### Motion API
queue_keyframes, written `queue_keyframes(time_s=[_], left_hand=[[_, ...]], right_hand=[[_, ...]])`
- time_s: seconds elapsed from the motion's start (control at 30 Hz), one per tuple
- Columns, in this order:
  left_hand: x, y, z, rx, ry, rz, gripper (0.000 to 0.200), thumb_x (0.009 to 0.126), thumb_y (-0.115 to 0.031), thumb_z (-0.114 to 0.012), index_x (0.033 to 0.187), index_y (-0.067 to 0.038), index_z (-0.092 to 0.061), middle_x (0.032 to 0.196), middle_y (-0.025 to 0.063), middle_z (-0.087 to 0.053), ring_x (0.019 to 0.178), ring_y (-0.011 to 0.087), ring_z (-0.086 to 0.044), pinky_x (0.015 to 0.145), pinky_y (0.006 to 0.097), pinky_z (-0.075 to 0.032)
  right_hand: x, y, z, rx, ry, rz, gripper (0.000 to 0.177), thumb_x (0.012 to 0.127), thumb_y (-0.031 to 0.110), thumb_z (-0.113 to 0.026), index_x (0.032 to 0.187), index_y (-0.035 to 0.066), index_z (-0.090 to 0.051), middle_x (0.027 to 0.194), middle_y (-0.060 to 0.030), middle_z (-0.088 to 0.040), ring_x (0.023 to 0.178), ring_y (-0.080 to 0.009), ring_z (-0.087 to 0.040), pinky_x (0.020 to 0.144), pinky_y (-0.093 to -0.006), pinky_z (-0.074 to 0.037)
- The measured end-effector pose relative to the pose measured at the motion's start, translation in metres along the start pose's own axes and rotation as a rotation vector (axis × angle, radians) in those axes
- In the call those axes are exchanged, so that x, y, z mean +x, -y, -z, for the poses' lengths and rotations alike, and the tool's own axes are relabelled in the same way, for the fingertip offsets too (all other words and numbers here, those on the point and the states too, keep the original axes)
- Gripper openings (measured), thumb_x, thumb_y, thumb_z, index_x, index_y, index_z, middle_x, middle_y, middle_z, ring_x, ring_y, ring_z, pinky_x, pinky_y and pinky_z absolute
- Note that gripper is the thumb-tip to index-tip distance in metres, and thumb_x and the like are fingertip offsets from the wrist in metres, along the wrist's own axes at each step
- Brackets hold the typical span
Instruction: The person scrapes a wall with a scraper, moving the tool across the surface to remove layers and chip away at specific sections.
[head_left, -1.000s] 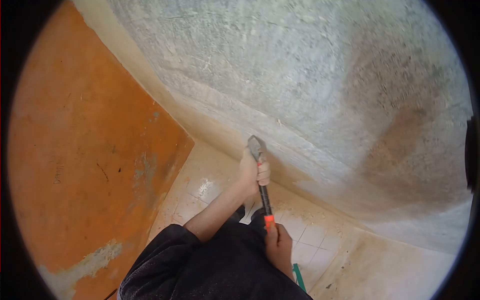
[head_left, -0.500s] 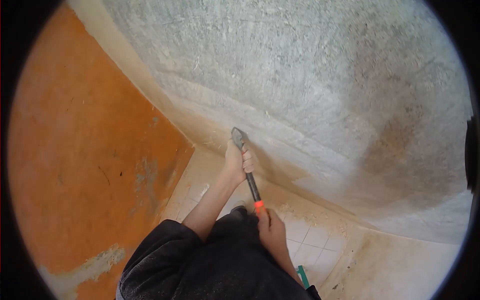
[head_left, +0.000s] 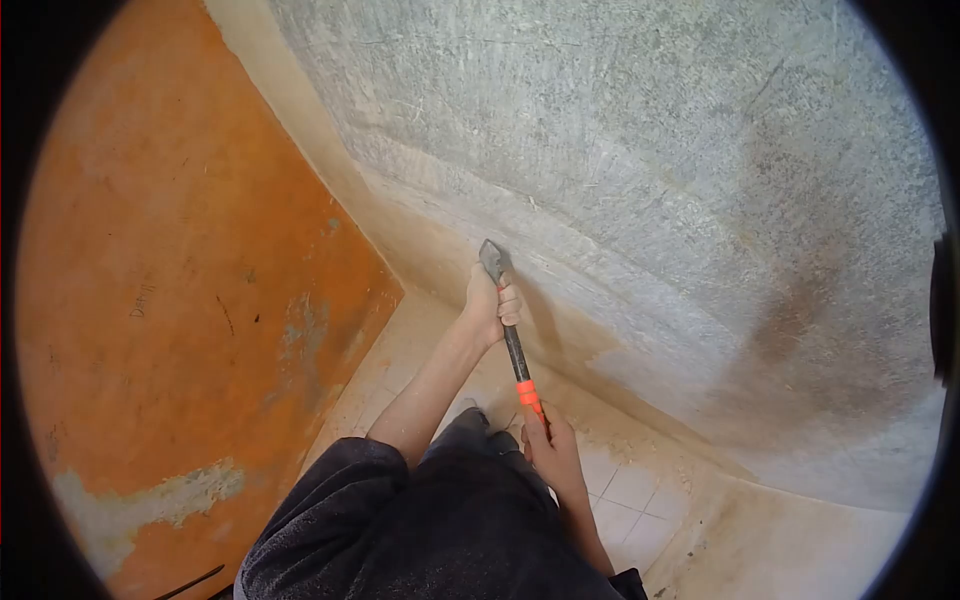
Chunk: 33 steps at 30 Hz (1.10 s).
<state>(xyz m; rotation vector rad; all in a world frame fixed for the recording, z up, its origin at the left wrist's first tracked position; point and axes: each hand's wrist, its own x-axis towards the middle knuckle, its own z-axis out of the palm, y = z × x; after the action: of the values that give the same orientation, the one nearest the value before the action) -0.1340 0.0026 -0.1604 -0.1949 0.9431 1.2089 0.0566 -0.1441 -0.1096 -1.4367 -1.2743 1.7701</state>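
Item: one long-handled scraping tool (head_left: 514,350), black shaft, orange collar (head_left: 527,391), grey flat head (head_left: 491,258); located at the centre of the view, head at 12 o'clock, shaft running down toward 5 o'clock. Left hand (head_left: 484,300): at centre, fingers wrapped round the shaft directly below the head. Right hand (head_left: 552,450): at 5 o'clock, closed about the orange lower grip. Grey wall (head_left: 620,150): from 12 round to 3 o'clock, rough and streaked, its lower band buff; tool head lies before this band, contact not certain from this angle. Orange wall (head_left: 150,250): at 9 o'clock, a bare pale patch (head_left: 150,505) at 8. Tiled floor (head_left: 625,495): at 5 o'clock, pale. Handling notes, by judgement: left hand best used to guide and press the head, right hand to drive along the shaft; a low, even angle should limit gouging; short overlapping strokes seem suitable; left knuckles, close to the wall, call for clearance; firm footing advisable.
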Motion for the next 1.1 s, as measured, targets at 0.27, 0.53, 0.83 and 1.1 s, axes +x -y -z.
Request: queue_keyframes(time_s=[0.27,0.53,0.83,1.1], left_hand=[[-0.017,0.014,-0.017,-0.031,-0.001,0.066,0.040,0.096,-0.046,-0.029,0.067,-0.019,-0.036,0.047,-0.0065,-0.019,0.034,0.0097,-0.018,0.033,0.0280,-0.015],[0.011,-0.057,0.021,-0.121,-0.073,-0.080,0.051,0.098,-0.056,-0.023,0.067,-0.018,-0.036,0.046,-0.0051,-0.022,0.033,0.0124,-0.021,0.033,0.0305,-0.018],[0.001,-0.047,0.022,-0.044,0.008,0.130,0.057,0.096,-0.063,-0.022,0.065,-0.017,-0.035,0.047,-0.0045,-0.020,0.034,0.0121,-0.019,0.034,0.0302,-0.017],[-0.010,-0.037,0.010,0.007,-0.025,0.208,0.052,0.097,-0.057,-0.023,0.064,-0.018,-0.036,0.046,-0.0046,-0.019,0.034,0.0111,-0.016,0.034,0.0290,-0.014]], right_hand=[[-0.018,-0.021,0.011,-0.188,-0.103,-0.119,0.033,0.100,0.030,-0.053,0.089,0.001,-0.064,0.060,-0.0012,-0.052,0.054,-0.0078,-0.048,0.050,-0.0259,-0.038],[0.046,0.018,-0.042,-0.526,-0.239,-0.021,0.042,0.096,0.034,-0.057,0.078,-0.003,-0.063,0.063,-0.0164,-0.060,0.058,-0.0225,-0.059,0.057,-0.0351,-0.045],[0.022,0.011,-0.059,-0.490,-0.208,-0.235,0.048,0.099,0.039,-0.052,0.075,-0.001,-0.061,0.060,-0.0148,-0.057,0.056,-0.0225,-0.056,0.055,-0.0368,-0.042],[0.007,0.002,-0.059,-0.396,-0.266,-0.222,0.046,0.099,0.037,-0.052,0.078,-0.002,-0.062,0.060,-0.0152,-0.057,0.055,-0.0228,-0.057,0.054,-0.0373,-0.042]])
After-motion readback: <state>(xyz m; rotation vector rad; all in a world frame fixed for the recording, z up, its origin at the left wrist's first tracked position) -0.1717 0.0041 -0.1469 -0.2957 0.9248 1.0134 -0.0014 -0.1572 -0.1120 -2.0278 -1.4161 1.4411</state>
